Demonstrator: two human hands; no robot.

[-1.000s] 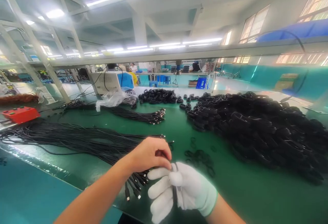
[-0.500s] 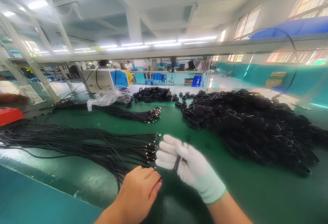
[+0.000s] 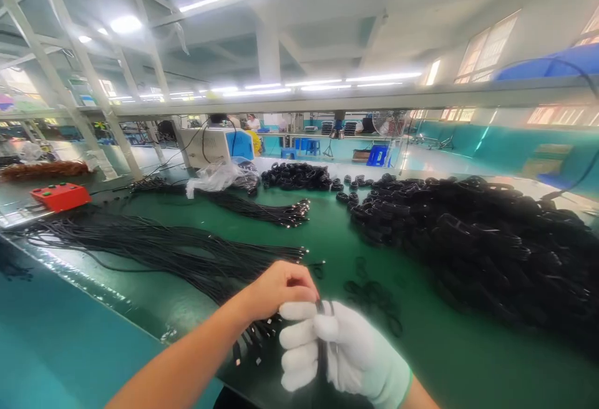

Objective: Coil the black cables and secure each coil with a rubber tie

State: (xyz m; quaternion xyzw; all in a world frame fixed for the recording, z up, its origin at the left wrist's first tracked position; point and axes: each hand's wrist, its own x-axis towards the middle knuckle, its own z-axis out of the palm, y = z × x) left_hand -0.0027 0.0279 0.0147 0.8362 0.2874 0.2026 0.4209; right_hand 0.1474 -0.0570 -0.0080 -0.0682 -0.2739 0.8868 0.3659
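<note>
Head camera, looking forward-down, close over green bench (image 3: 444,359).

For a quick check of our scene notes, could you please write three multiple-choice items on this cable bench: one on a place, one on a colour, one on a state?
1. Where does the big heap of coiled cables lie?
A. on the right side of the table
B. on the floor
C. inside the red box

2. What colour is the glove on the right hand?
A. black
B. white
C. orange

3. How is the cable between the hands held?
A. lying loose on the table
B. hanging from the rail
C. gripped in the right hand, with the bare left hand pinching its top

Key: 1 A, the heap fills the green table at the right; 2 B, the glove is white; 3 C, the gloved fingers close round it.
</note>
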